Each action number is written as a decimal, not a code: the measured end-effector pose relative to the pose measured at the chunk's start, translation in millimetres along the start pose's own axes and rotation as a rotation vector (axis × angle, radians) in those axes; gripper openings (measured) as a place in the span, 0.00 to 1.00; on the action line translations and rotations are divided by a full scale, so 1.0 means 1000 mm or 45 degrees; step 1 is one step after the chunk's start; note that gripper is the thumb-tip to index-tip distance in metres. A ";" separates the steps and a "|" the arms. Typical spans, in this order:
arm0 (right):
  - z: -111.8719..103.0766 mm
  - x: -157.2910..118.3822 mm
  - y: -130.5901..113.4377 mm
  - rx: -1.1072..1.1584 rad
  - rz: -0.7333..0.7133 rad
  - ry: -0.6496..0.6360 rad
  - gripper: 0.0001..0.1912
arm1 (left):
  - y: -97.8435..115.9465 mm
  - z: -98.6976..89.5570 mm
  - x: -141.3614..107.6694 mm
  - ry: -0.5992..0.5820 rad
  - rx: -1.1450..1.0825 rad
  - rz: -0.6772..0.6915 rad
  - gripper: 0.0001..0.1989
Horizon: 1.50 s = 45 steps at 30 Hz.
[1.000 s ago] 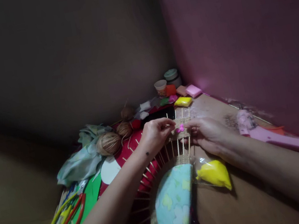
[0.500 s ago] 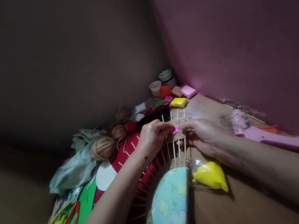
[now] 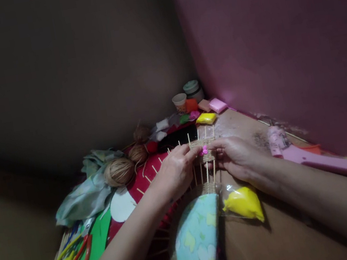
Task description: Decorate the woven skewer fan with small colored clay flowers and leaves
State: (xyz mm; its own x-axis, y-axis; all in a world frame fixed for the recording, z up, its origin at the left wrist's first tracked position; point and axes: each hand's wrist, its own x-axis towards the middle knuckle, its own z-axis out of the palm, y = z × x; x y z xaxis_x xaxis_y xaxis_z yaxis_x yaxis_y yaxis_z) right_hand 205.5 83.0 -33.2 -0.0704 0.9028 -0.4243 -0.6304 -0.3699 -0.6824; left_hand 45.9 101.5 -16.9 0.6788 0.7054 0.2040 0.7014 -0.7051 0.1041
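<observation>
Pink flower (image 3: 204, 150) sits on the upper woven band (image 3: 210, 155) of a stick-and-twine piece, between a person's two bare hands. The left hand (image 3: 176, 169) reaches in with a forefinger extended to the flower; whether the thumb meets it cannot be told. The right hand (image 3: 239, 156) grips the band's right edge, one finger on top and others beneath, close beside the petals. Pale sticks (image 3: 207, 172) run from the band down toward a flowered cloth panel (image 3: 198, 237), its straight right edge lying near a bag of yellow clay (image 3: 244, 202). Bare brown tabletop (image 3: 250, 250) gives the widest open room, below that bag and the right forearm. The left side is tighter, crowded by a large twine ball (image 3: 119, 172), a crumpled cloth (image 3: 86, 202) and scissors (image 3: 89, 250). Beyond the band, a yellow packet (image 3: 206, 118) and a paper cup (image 3: 180, 102) stand toward the corner where a dark wall (image 3: 84, 74) meets a pink wall (image 3: 272, 42); a pink tool (image 3: 335, 163) lies right, beyond the right forearm. Compared with half a second ago, the left hand has flattened and lowered, baring more of the band's left part, while the right hand keeps its place at the edge.
</observation>
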 end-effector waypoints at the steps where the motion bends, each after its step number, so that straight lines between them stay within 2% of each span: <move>1: 0.000 0.000 0.000 0.000 0.002 -0.003 0.06 | 0.000 0.001 -0.001 0.005 -0.026 0.000 0.17; 5: 0.001 -0.001 -0.001 -0.003 0.004 0.003 0.07 | 0.002 0.000 0.000 -0.009 -0.126 -0.040 0.17; 9: 0.001 -0.002 -0.001 -0.018 -0.010 0.015 0.08 | 0.004 -0.008 0.001 -0.007 -0.256 -0.071 0.18; 12: 0.000 -0.001 0.000 -0.029 -0.013 0.007 0.07 | 0.004 -0.017 0.003 0.020 -0.373 -0.203 0.15; 14: 0.000 0.000 0.001 -0.031 -0.014 0.003 0.07 | 0.004 -0.021 0.005 0.075 -0.511 -0.322 0.11; 18: 0.000 0.001 0.001 -0.026 0.003 -0.001 0.07 | 0.005 -0.026 0.016 0.142 -0.965 -0.488 0.06; 21: 0.000 0.002 -0.001 -0.020 0.020 0.005 0.06 | 0.006 -0.025 0.026 0.151 -1.104 -0.553 0.06; 26: 0.000 0.001 -0.002 -0.015 0.028 0.006 0.06 | 0.001 -0.015 0.037 0.230 -1.155 -0.508 0.09; 32: 0.001 0.001 -0.003 0.009 0.041 0.003 0.07 | -0.002 0.001 0.040 0.215 -1.180 -0.422 0.12; 39: 0.001 0.000 -0.003 0.037 0.043 0.031 0.09 | -0.002 0.011 0.035 0.264 -0.977 -0.385 0.12; 45: 0.001 0.000 -0.003 0.044 0.038 0.035 0.08 | -0.003 0.011 0.029 0.288 -0.796 -0.308 0.12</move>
State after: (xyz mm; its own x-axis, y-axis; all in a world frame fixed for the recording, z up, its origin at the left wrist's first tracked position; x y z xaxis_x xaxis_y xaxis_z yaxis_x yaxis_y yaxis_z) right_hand 206.2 84.4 -30.3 -0.0687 0.8849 -0.4606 -0.6550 -0.3883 -0.6483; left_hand 65.7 124.8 -22.3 0.4101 0.8630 0.2951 0.5248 -0.4879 0.6976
